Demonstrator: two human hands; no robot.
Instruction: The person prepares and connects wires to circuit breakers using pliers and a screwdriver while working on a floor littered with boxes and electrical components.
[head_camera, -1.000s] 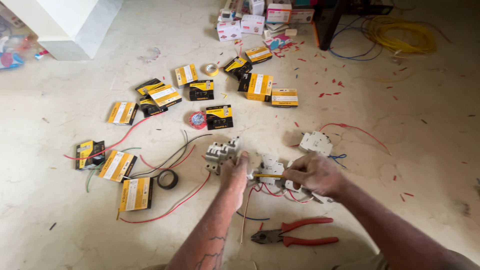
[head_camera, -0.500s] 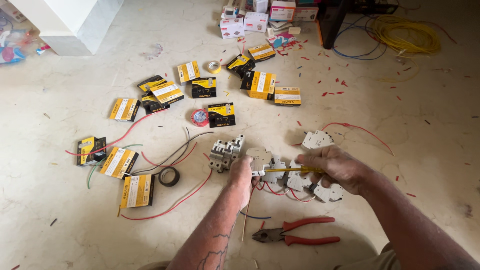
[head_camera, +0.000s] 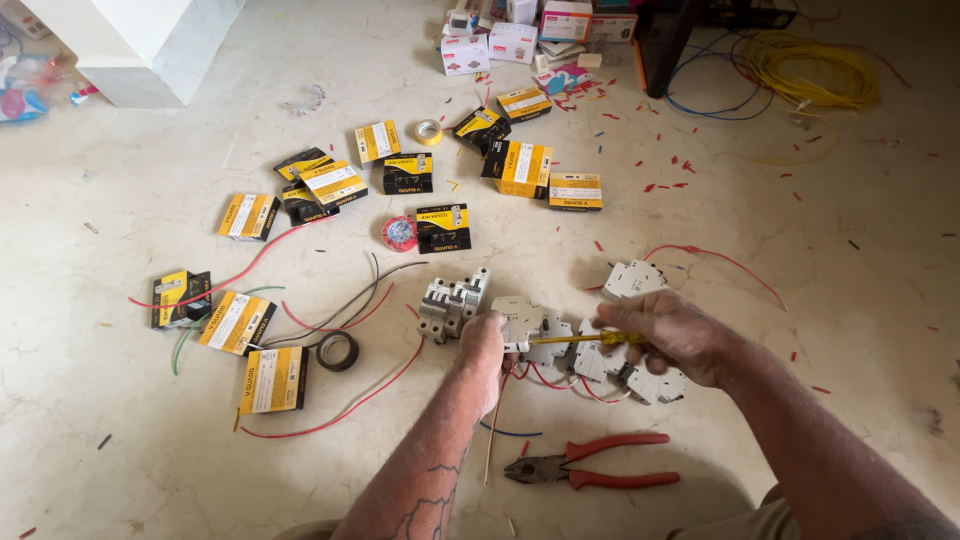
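Pale marble floor (head_camera: 120, 440) spreads under you, littered with wire offcuts and small boxes, and nearest to you lie red-handled pliers (head_camera: 590, 472), jaws pointing left, just below your forearms. Your left hand (head_camera: 484, 345) rests its fingers against a white circuit breaker (head_camera: 520, 322), the grip pressed onto its near side to steady it. Your right hand (head_camera: 668, 335) is closed around the yellow handle of a screwdriver (head_camera: 585, 339), whose shaft runs level toward the left and meets that breaker. More white breakers (head_camera: 655, 383) lie touching one another beneath and beside your right hand, looped with thin red wires (head_camera: 560, 385). Just left of the held breaker sits a grey multi-pole breaker block (head_camera: 453, 304), apart from your fingers. One further white breaker (head_camera: 633, 279) lies just beyond your right hand, with a long red wire (head_camera: 725, 262) curving away from it to the right. To the left, a roll of black tape (head_camera: 338, 350) lies among red, black and green leads, near three yellow-and-black boxes (head_camera: 237, 322). Farther out, a roll of red tape (head_camera: 399, 234) touches another yellow-and-black box (head_camera: 444, 228), with more such boxes scattered in an arc behind it and a roll of pale yellow tape (head_camera: 429, 132) among them. At the far edge stand white cartons (head_camera: 490, 45), a coil of yellow cable (head_camera: 810, 70) to the right, and a white pillar base (head_camera: 150, 50) to the left.
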